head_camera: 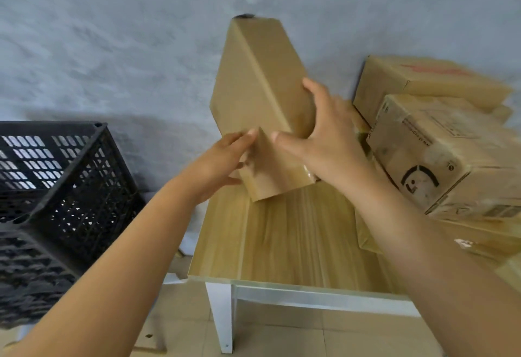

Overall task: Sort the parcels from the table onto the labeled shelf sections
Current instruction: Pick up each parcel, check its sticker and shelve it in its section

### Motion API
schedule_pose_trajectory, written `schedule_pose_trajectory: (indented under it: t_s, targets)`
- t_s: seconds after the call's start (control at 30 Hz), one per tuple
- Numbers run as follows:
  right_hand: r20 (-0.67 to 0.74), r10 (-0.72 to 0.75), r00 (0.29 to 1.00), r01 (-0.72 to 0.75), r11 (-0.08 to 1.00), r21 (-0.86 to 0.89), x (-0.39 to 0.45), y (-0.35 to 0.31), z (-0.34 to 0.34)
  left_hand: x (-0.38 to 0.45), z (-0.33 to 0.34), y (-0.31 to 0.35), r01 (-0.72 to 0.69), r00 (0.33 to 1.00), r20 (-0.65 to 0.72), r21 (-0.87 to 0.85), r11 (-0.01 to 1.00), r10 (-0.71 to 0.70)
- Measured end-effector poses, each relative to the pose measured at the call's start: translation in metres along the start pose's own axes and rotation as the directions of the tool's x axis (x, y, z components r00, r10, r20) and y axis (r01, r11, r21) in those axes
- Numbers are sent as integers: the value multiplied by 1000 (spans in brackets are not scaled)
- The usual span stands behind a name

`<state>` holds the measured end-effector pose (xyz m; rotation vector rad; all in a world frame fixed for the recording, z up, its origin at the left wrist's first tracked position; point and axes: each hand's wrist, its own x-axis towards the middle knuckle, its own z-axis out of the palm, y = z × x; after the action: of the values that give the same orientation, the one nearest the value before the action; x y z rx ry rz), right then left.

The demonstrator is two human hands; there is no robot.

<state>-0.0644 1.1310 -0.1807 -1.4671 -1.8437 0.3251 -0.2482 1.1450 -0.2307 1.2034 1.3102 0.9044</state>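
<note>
1. Parcel (253,80): a long plain cardboard box, held tilted above the far part of the tabletop (282,244). Its long axis runs from the near lower end, between the hands, up and away toward the grey wall (112,46). Whether the lower corner touches the tabletop cannot be told.
2. Right hand (318,134): on the parcel's right side, fingers spread and curled round the lower right face, thumb across the near face. It carries most of the grip.
3. Left hand (222,159): at the near lower end from the left, fingers straight and laid against the cardboard, supporting rather than gripping.
4. Both hands sit at the low end, so the far end overhangs unsupported; judged top-heavy, the parcel is likely to swing when carried.
5. Stacked boxes (439,145) stand just right of the right hand on the tabletop, one bearing a printed face-like mark. They restrict any move to the right.
6. Black plastic crate (62,187) stands left of the tabletop, well apart from the parcel.
7. No labelled shelf is in view; the route to it cannot be judged.
</note>
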Motion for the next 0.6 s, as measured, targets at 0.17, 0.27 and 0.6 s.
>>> schedule_pose_trajectory:
  t_s: [0.17, 0.27, 0.6]
  targets:
    - [-13, -42, 999, 43, 998, 55, -8, -7, 7, -13, -2, 23, -46, 998, 27, -248, 968, 54]
    - [83, -81, 993, 61, 974, 218, -7, -7, 5, -18, -11, 28, -110, 992, 29, -279, 954, 123]
    - [404, -192, 895, -16, 888, 459, -23, 22, 41, -6, -19, -10, -5, 969, -242, -184, 983, -40]
